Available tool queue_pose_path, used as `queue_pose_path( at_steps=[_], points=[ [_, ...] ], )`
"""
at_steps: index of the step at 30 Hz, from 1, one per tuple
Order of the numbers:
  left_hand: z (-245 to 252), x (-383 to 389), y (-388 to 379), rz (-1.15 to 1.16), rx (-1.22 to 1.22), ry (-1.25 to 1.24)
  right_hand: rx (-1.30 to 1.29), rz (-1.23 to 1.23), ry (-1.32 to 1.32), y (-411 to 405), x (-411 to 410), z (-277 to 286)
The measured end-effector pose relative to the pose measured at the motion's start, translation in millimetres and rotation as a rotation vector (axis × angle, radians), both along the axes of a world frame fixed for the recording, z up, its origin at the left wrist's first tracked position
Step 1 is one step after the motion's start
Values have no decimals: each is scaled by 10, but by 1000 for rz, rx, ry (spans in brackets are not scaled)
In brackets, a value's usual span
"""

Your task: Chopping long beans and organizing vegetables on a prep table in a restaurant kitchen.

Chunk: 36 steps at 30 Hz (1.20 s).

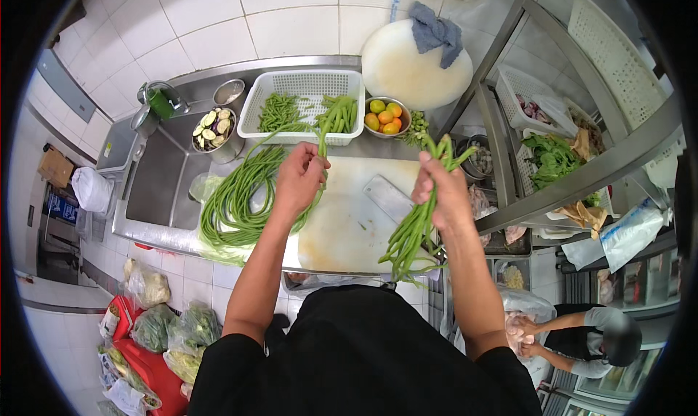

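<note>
My left hand (pixel 301 175) is closed on a few long green beans at the front of the white plastic basket (pixel 301 138); their strands trail towards a large coil of long beans (pixel 232 198) on clear plastic. A bundle of long beans (pixel 409 236) hangs from my right hand (pixel 444 189), its stem ends sticking up above the fist. Between the hands lies a white cutting board (pixel 338 219) with a cleaver (pixel 388 198), its handle end hidden by the bundle and right hand. Cut bean pieces (pixel 279 113) and green pods (pixel 341 116) lie in the basket.
Left are a steel sink (pixel 169 170) and a pot of sliced eggplant (pixel 221 150). A bowl of orange and green fruit (pixel 386 117) stands behind the board, near a round board (pixel 414 67) with a cloth. A steel rack (pixel 499 149) stands right; another person (pixel 583 334) handles meat lower right.
</note>
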<state>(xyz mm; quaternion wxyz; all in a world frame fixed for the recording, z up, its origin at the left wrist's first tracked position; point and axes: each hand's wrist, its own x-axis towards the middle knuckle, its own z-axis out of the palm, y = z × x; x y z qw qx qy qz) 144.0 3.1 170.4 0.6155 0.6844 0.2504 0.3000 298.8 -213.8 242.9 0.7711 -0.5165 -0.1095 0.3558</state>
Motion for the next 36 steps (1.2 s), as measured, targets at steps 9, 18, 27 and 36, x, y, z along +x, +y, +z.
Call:
queue_pose_path(
  at_steps=[9, 18, 27, 36],
  points=[
    [75, -30, -588, -221, 264, 98, 102, -101, -68, 359, -72, -155],
    [-319, -197, -851, -151, 140, 63, 155, -298, -137, 223, -68, -293],
    [-307, -354, -1080, -255, 549, 120, 59, -228, -119, 200, -223, -525],
    [-118, 8, -1116, -81, 386, -72, 94, -126, -176, 364, -235, -428]
  ],
)
